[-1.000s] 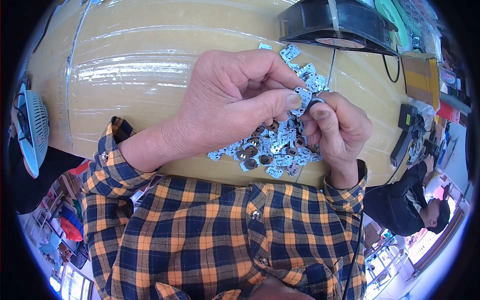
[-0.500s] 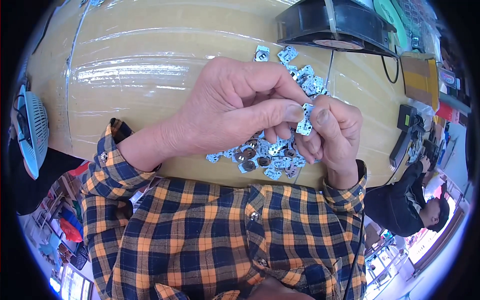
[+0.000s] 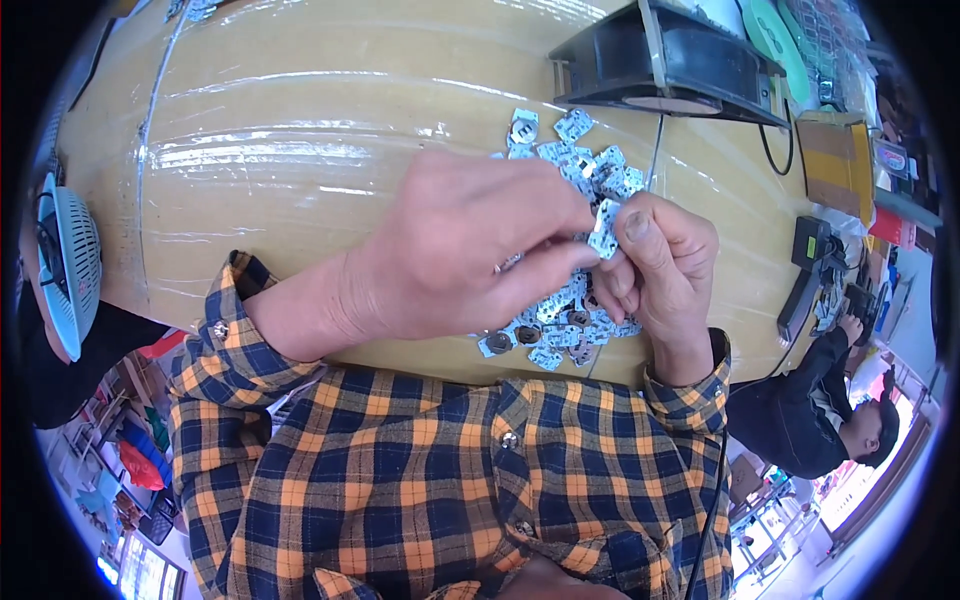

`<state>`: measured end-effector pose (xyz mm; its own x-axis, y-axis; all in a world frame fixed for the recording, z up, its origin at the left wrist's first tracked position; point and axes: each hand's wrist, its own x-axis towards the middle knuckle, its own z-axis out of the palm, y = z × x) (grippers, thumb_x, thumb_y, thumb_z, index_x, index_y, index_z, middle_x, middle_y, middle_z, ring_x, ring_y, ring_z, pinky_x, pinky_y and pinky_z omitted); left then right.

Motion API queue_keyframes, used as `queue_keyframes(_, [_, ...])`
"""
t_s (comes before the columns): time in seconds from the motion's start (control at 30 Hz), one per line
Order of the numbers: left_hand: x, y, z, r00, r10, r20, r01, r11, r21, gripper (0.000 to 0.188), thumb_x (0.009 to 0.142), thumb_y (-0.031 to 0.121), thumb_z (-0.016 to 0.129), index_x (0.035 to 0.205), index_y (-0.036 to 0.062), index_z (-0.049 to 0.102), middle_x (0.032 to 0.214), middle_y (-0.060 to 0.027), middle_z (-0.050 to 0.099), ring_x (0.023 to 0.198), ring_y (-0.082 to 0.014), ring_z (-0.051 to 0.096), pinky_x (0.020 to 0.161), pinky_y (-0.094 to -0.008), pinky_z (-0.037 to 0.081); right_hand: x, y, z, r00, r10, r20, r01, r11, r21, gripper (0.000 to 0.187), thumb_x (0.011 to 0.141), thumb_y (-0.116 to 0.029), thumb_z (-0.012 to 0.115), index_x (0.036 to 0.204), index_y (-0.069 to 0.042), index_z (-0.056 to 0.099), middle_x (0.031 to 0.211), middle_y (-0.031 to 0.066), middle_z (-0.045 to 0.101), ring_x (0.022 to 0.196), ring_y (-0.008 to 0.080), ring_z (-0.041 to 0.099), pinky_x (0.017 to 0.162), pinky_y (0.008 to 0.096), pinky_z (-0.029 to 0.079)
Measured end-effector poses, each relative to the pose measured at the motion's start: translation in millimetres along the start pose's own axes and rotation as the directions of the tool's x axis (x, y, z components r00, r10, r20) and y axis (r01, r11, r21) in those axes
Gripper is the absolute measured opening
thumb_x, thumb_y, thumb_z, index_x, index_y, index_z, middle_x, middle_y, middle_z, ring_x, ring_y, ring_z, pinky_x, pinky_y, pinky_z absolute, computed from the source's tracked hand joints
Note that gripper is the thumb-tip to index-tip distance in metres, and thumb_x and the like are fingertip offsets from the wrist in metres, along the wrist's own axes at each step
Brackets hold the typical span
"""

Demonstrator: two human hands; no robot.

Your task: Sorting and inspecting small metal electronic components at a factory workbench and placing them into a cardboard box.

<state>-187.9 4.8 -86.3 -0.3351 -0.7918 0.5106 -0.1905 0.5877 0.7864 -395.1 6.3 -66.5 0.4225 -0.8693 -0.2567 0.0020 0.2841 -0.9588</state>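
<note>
A small white circuit board with black parts stands on edge between the thumb and fingers of my right hand, which is closed on it. My left hand is at the board's left side, thumb and forefinger tips close to its edge. Motion smears the left hand, so whether it grips anything is unclear. Below and behind the hands lies a loose pile of similar circuit boards, some carrying round coin cells. More boards lie beyond the hands.
A black fan stands at the back right of the film-covered table, near a cardboard box. A light-blue basket is at the left edge. At right are a black adapter and a person in dark clothes.
My left hand has turned, and its thumb has come off the board's face. The board has tilted slightly in my right hand, which stays nearly in place.
</note>
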Motion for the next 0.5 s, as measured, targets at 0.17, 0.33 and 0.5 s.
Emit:
queue_keyframes(0.17, [-7.4, -5.0, 7.0, 0.976, 0.220, -0.003, -0.214, 0.953, 0.213, 0.022, 0.071, 0.012, 0.078, 0.084, 0.0020, 0.063, 0.070, -0.0077, 0.059, 0.055, -0.0210, 0.058, 0.047, -0.0298, 0.043, -2.5, -5.8, 2.5, 0.986, -0.128, -0.107, 0.063, 0.879, -0.473, 0.028, 0.100, -0.016, 0.048, 0.078, 0.001, 0.057, 0.056, -0.0005, 0.046, 0.041, 0.0051, 0.036, 0.041, 0.0199, 0.030])
queue_keyframes(0.33, [3.7, 4.7, -25.8, 0.983, 0.089, 0.161, -0.134, 0.947, 0.291, 0.036, 0.070, 0.026, 0.079, 0.088, 0.0001, 0.062, 0.075, -0.0100, 0.060, 0.061, -0.0265, 0.060, 0.053, -0.0340, 0.047, -8.3, 9.5, -8.5, 0.954, -0.175, -0.242, 0.125, 0.970, -0.209, 0.030, 0.097, -0.016, 0.054, 0.073, 0.000, 0.060, 0.057, -0.0007, 0.052, 0.047, 0.0029, 0.041, 0.044, 0.0209, 0.031])
queue_keyframes(0.5, [67.1, -49.7, -74.6, 0.990, 0.137, 0.040, -0.127, 0.717, 0.686, 0.065, 0.070, 0.040, 0.078, 0.117, 0.0002, 0.056, 0.116, -0.0205, 0.058, 0.109, -0.0366, 0.055, 0.086, -0.0423, 0.047, -7.7, 12.5, -21.1, 0.929, -0.208, -0.306, 0.132, 0.959, -0.251, 0.033, 0.100, -0.018, 0.051, 0.069, -0.005, 0.050, 0.056, -0.0025, 0.047, 0.044, 0.0004, 0.036, 0.040, 0.0178, 0.025])
